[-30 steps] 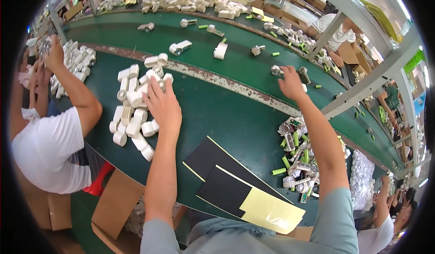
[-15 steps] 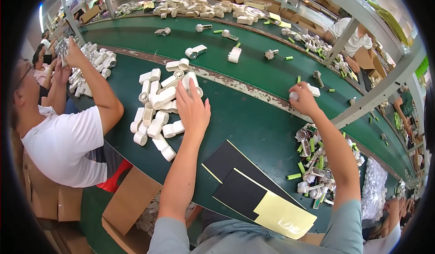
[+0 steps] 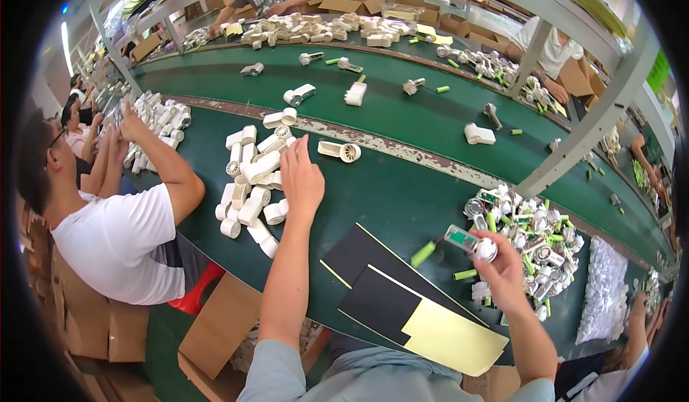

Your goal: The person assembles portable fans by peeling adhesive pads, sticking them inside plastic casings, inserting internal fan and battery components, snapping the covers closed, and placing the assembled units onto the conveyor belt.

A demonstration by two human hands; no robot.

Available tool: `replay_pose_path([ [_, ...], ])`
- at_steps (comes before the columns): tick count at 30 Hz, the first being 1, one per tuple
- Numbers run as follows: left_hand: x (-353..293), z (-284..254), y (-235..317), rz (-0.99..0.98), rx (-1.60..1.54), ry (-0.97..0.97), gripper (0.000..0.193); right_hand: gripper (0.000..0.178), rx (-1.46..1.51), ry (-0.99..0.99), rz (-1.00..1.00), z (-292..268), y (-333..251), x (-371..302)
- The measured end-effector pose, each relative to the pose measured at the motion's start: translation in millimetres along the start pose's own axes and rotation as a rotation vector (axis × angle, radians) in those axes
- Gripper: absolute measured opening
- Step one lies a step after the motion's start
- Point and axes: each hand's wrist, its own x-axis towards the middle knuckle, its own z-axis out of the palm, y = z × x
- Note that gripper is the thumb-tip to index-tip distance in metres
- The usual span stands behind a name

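Note:
My right hand [image 3: 502,269] pinches a small fan assembly by its round white motor end [image 3: 485,249]. A clear part with a green circuit board [image 3: 461,238] extends from it, and a green battery cell [image 3: 423,254] dangles by a wire. My left hand [image 3: 303,181] has its fingers stretched out at the right side of a pile of white plastic fan housings [image 3: 251,201]. A single housing half with a round slotted grille [image 3: 339,151] lies just beyond its fingertips. Beside my right hand lies a heap of similar assemblies with green cells [image 3: 535,244].
Black and yellow sheets [image 3: 416,309] lie at the bench's near edge. A bag of white parts [image 3: 603,287] is at right. Beyond a worn metal rail [image 3: 402,147], a green conveyor [image 3: 273,65] carries scattered parts. A grey post [image 3: 574,129] slants at right; a co-worker [image 3: 115,237] sits left.
My right hand has come back from the conveyor toward me, now holding the fan assembly. A white housing shows on the conveyor where it was. The grilled housing half now lies apart from my left hand.

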Motion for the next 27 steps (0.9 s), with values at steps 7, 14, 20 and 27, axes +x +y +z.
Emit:
replay_pose_path([
  [7, 24, 5, 1, -0.025, 0.421, -0.314, 0.068, 0.052, 0.154, -0.029, -0.009, 11, 17, -51],
  [14, 65, 35, -5, 0.357, 0.272, -0.634, 0.048, 0.048, 0.411, -0.03, -0.029, 24, 19, -51],
  [20, -10, -15, 128, -0.194, -1.068, -0.898, 0.04, 0.04, 0.209, -0.107, -0.302, 11, -1, -46],
  [27, -86, -28, 166, -0.537, -1.773, -1.673, 0.08, 0.046, -0.216, 0.076, -0.456, 18, -19, -15],
])
